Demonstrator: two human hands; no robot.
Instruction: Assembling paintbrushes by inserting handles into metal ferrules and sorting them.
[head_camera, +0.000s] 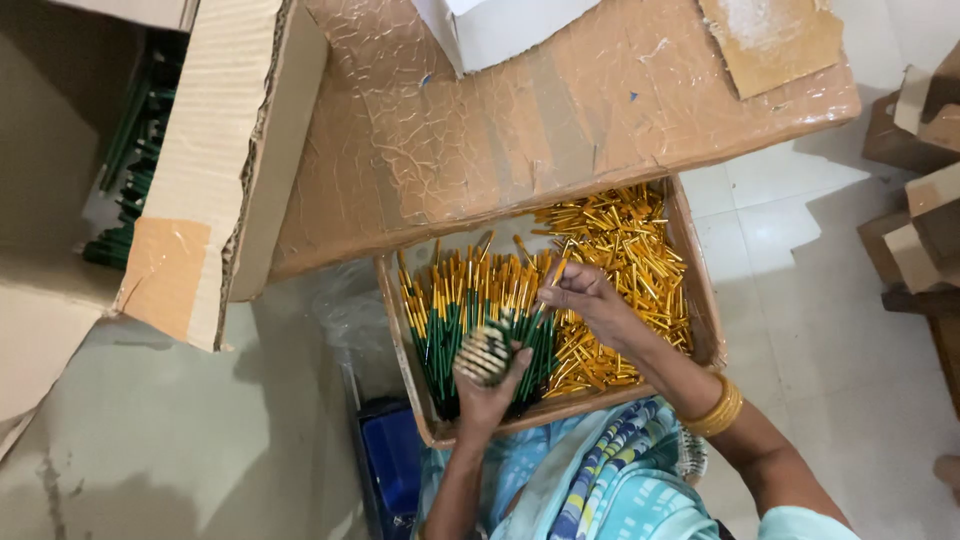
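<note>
An open cardboard box (410, 355) rests on my lap. Its left half holds several green pens with yellow ends (450, 320); its right half is heaped with small yellow pen parts (625, 250). My left hand (490, 390) grips a round bundle of pens (485, 352), seen end on, over the box's near side. My right hand (585, 298) reaches in from the right and pinches a single pen (540, 318) at the middle of the box. Gold bangles (718, 410) sit on my right wrist.
A tape-covered cardboard surface (500, 130) lies just beyond the box, with a white box (500, 30) on it. A large carton flap (225, 170) stands at left, with more green pens (135, 170) behind it. A blue container (395, 465) sits by my knee. Stacked cartons (925, 200) stand on the tiled floor at right.
</note>
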